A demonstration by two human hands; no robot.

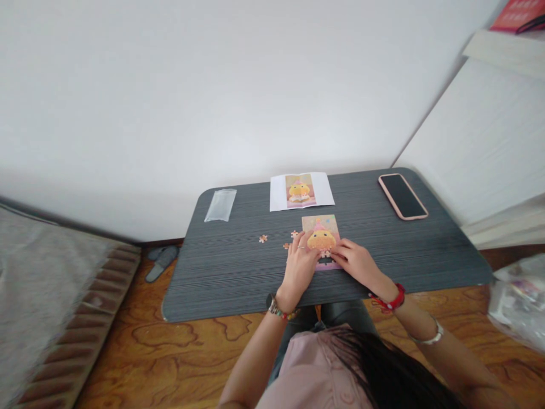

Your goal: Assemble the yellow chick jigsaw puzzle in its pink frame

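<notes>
A mostly assembled jigsaw puzzle [321, 225] with a yellow cartoon figure in a pink hat lies near the table's front edge. Dark tabletop shows through a gap in its lower part. My left hand [300, 264] rests over the puzzle's left side, fingers spread and thumb near the gap. From the right, my right hand [356, 262] reaches in with thumb and fingers closed at a jigsaw piece [326, 254] by the gap; the fingertips partly hide it. Loose pieces lie to the left: one apart [263, 238], another [294, 233] and a third [286, 246] close to my left fingers.
Behind the puzzle lies a creased white sheet [279, 194] printed with the same picture. A clear plastic bag [220, 205] is at the table's back left, a pink-cased phone [402, 196] at the right. The dark table [230, 272] stands against a white wall [238, 91].
</notes>
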